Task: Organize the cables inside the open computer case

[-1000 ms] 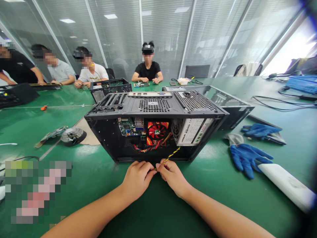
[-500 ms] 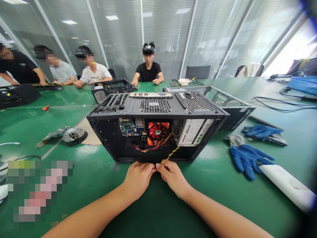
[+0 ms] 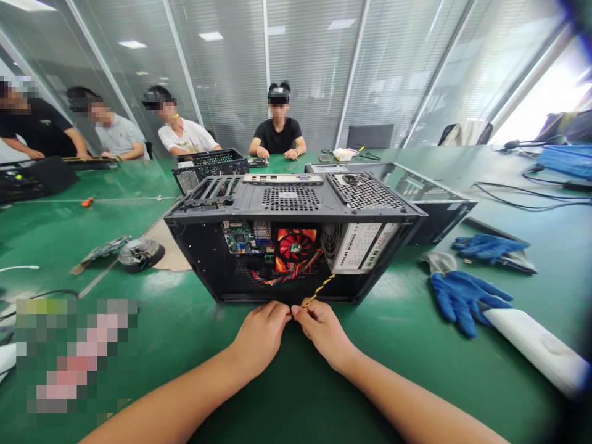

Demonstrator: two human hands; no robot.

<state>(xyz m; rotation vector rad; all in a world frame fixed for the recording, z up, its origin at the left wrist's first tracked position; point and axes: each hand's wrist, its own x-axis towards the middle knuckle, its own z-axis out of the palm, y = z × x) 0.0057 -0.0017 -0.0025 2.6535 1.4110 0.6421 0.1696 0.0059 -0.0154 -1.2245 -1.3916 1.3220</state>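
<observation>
A black computer case [image 3: 203, 271] stands in front of me with its side open. Inside it sit a red and black fan [image 3: 296, 248], a green circuit board [image 3: 238, 237] and a power supply [image 3: 363, 248] with a white label. From below the power supply a twisted yellow-and-black cable [image 3: 320, 290] runs out over the case's near edge. My right hand [image 3: 321, 327] pinches this cable. Right beside it, my left hand [image 3: 263, 330] is closed, its fingertips at the cable's end. The cable's tip is hidden between my fingers.
Blue-and-grey gloves [image 3: 462, 290] and a white power strip [image 3: 539, 345] lie at right. A round metal cooler [image 3: 140, 254] rests at left. Behind stand an open case [image 3: 439, 213] and a smaller case [image 3: 210, 165]. Several people sit across the green table.
My hands keep nearly the same place and grip on the cable. Across the table, the person in the white shirt has leaned and lowered their arms behind the smaller case.
</observation>
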